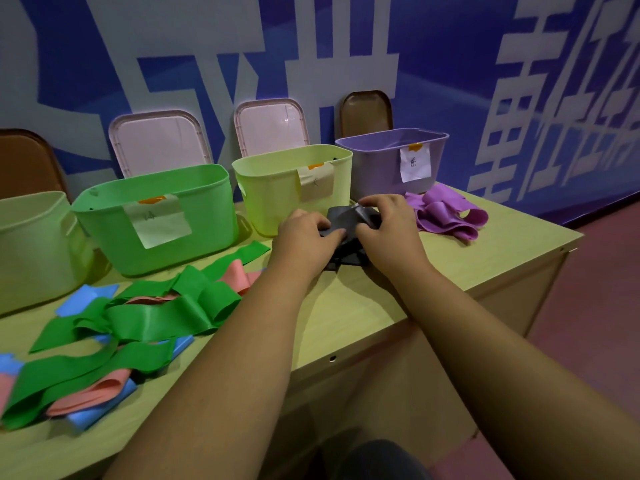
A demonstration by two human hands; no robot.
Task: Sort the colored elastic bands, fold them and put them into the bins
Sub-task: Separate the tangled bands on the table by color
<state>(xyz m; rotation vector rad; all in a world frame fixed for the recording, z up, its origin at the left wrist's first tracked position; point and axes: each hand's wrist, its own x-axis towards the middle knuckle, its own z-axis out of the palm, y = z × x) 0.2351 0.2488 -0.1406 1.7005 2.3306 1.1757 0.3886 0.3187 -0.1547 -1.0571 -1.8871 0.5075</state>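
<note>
A dark grey elastic band (346, 223) lies bunched on the table in front of the yellow-green bin (277, 188). My left hand (304, 233) grips its left side and my right hand (388, 220) pinches its right side and top. Purple bands (446, 213) lie in a heap in front of the purple bin (381, 168). Green bands (145, 317), pink bands (90, 396) and blue bands (86, 299) lie tangled at the left, in front of the green bin (194, 209). Part of the grey band is hidden under my hands.
A pale green bin (31, 244) stands at the far left. Bin lids (156, 143) lean against the blue wall behind the bins. The table's right edge (519, 271) runs close to the purple bands; red floor lies beyond.
</note>
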